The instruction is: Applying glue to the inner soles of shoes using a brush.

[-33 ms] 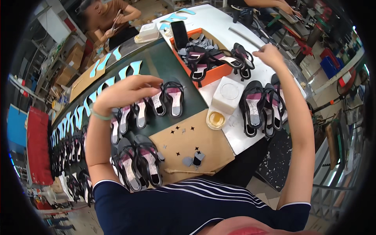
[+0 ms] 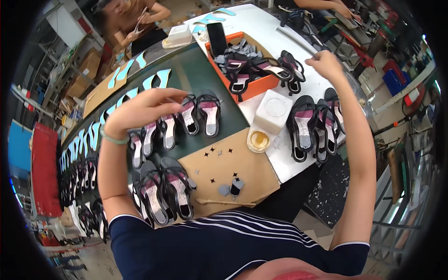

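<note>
My left hand [image 2: 144, 108] reaches over the green work surface [image 2: 186, 65], palm down, fingers stretched out and apart from the thumb. Under its fingertips stands a row of black strappy sandals [image 2: 208, 115] with pink and pale insoles; whether it touches one I cannot tell. Out at the right, the fingers of my right hand [image 2: 328, 66] are curled round the near end of a grey metal bar [image 2: 296, 39]. More black sandals [image 2: 303, 123] stand below that forearm, and another group [image 2: 172, 186] is near my left elbow.
An orange box [image 2: 256, 88] holds grey scraps, with sandals and a black phone [image 2: 216, 38] at its rim. Beside it are a white block [image 2: 272, 111] and a dish of amber paste [image 2: 259, 140]. Cardboard [image 2: 224, 163] carries a thin stick [image 2: 226, 202]. Another person [image 2: 135, 23] sits far left.
My left hand has drawn back slightly to the left over the sandals. The grey bar and my right hand have shifted slightly up and right in view.
</note>
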`<state>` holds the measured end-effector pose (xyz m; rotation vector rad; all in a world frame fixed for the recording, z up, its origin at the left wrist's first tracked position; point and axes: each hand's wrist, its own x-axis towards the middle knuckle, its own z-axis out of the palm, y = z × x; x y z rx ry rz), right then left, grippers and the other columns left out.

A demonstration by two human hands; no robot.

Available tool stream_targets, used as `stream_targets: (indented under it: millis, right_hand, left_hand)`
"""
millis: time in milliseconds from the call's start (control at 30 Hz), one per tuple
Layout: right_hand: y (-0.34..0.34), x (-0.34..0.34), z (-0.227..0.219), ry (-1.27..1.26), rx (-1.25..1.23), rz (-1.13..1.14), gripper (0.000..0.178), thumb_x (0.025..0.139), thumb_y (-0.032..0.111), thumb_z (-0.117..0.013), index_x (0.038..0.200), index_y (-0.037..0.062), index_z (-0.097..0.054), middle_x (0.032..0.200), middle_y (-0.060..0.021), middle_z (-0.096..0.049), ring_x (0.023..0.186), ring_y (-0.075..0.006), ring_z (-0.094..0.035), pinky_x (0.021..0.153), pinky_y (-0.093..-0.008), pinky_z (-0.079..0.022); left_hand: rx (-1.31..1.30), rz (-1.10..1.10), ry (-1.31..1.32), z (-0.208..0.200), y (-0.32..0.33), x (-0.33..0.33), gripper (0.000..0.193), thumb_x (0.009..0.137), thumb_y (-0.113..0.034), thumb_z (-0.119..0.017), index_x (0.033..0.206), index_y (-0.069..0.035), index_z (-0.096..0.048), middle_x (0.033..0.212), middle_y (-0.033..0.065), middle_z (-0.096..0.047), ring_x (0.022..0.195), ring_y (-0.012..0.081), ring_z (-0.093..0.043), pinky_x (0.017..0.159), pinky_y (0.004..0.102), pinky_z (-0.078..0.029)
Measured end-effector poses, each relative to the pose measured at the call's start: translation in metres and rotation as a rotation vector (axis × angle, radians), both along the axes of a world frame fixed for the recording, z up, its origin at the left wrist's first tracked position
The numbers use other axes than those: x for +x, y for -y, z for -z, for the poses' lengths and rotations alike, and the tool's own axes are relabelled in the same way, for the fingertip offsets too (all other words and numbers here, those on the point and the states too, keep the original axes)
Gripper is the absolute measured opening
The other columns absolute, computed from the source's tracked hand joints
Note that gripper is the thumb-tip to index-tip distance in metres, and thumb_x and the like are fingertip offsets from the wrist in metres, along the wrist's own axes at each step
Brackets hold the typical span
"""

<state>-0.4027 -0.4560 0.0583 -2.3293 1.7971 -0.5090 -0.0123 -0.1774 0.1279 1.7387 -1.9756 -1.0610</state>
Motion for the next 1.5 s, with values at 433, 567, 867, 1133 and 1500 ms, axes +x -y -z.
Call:
stream_targets:
  millis: [433,567,867,1133,1500]
  right_hand:
    - [-0.156,-0.030,-0.064,1.192,0.267,-0.623,0.056,0.099,0.030,-0.036,0.139,-0.0090,-0.038,0.143,-0.0266,-0.038,0.112,-0.0250,-0.047,0.105,-0.0353,-0.031]
    - [-0.213,-0.004,-0.020,1.347,0.285,-0.519,0.056,0.100,0.031,-0.026,0.134,-0.0083,-0.045,0.135,-0.0252,-0.048,0.128,-0.0331,-0.044,0.108,-0.0424,-0.032]
    - [-0.227,-0.024,0.045,1.271,0.679,-0.466,0.055,0.103,0.036,-0.032,0.133,-0.0088,-0.045,0.111,-0.0168,-0.060,0.082,-0.0191,-0.057,0.075,-0.0307,-0.047]
    - [-0.234,-0.066,0.076,1.261,0.654,-0.481,0.040,0.096,0.013,-0.053,0.129,-0.0095,-0.048,0.118,-0.0195,-0.059,0.094,-0.0225,-0.059,0.084,-0.0335,-0.046]
    - [-0.238,-0.031,0.073,1.034,0.654,-0.345,0.024,0.091,0.011,-0.058,0.109,-0.0049,-0.062,0.116,-0.0180,-0.062,0.103,-0.0268,-0.062,0.091,-0.0394,-0.052]
  left_hand:
    - [-0.176,-0.688,-0.101,0.046,-0.258,0.034,0.035,0.098,-0.020,-0.054,0.124,0.002,-0.056,0.107,0.0079,-0.065,0.094,0.0119,-0.059,0.083,0.0267,-0.048]
    - [-0.069,-0.837,-0.491,0.098,-0.280,-0.012,0.029,0.097,-0.015,-0.054,0.118,0.004,-0.058,0.097,0.0109,-0.066,0.083,0.0170,-0.068,0.067,0.0254,-0.054]
    - [-0.204,-0.614,-0.386,0.136,-0.275,-0.054,0.023,0.093,-0.009,-0.060,0.113,0.003,-0.059,0.098,0.0105,-0.064,0.080,0.0128,-0.063,0.068,0.0262,-0.051]
    - [-0.323,-1.328,0.489,0.108,-0.375,0.069,0.025,0.090,-0.013,-0.062,0.104,0.007,-0.062,0.084,0.0155,-0.069,0.074,0.0178,-0.064,0.067,0.0300,-0.050]
    - [-0.024,-1.254,0.496,0.248,-0.466,0.100,0.071,0.061,-0.024,-0.081,0.119,0.005,-0.053,0.107,0.0226,-0.064,0.096,0.0284,-0.064,0.083,0.0380,-0.050]
